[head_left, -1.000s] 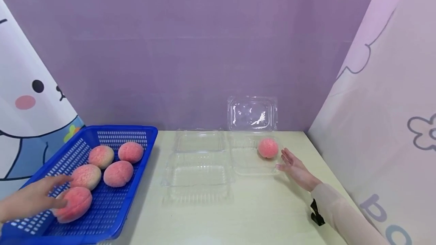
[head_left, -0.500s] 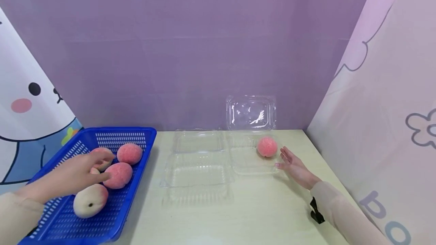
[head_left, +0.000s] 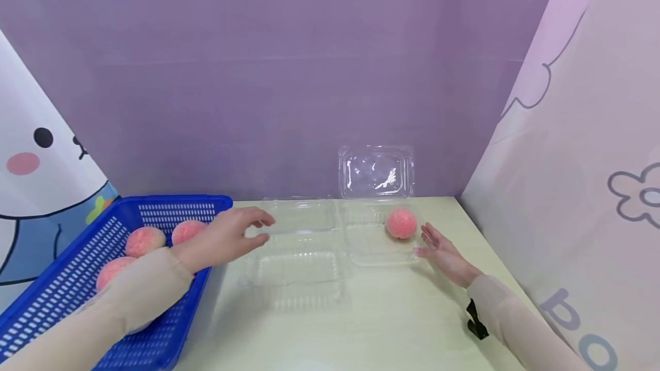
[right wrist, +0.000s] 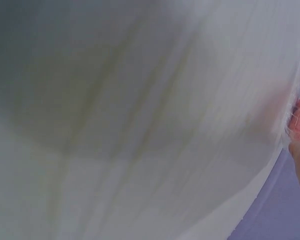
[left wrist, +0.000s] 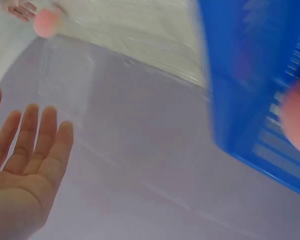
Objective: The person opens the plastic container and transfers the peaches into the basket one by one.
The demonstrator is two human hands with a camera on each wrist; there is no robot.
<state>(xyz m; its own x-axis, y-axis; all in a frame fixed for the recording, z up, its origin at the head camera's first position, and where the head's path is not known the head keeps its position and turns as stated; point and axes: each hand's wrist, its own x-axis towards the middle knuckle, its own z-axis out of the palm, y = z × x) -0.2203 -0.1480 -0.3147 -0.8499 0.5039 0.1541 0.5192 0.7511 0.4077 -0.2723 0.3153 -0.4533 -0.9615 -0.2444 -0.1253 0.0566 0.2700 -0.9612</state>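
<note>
My left hand (head_left: 227, 236) hovers between the blue basket (head_left: 170, 339) and the clear clamshell boxes, thumb and fingers apart with nothing between them. The left wrist view shows the same hand (left wrist: 27, 172) with its palm bare and fingers extended. Several pink peaches (head_left: 145, 240) lie in the basket, partly covered by my left forearm. One peach (head_left: 401, 224) sits in the right clear box (head_left: 368, 253), whose lid (head_left: 376, 173) stands up at the back. Beside that box's right side is my right hand (head_left: 444, 255), fingers straight, fingertips right at the wall.
A second clear box (head_left: 299, 268) lies opened out on the pale table (head_left: 392, 325), left of the first. A purple backdrop (head_left: 309, 73) rises behind the table. Printed cloth walls stand at the left and right (head_left: 567, 188).
My left hand has moved right, out of the basket and over the table, with nothing in it. The front peach turned over in the basket. My right hand stays at the box.
</note>
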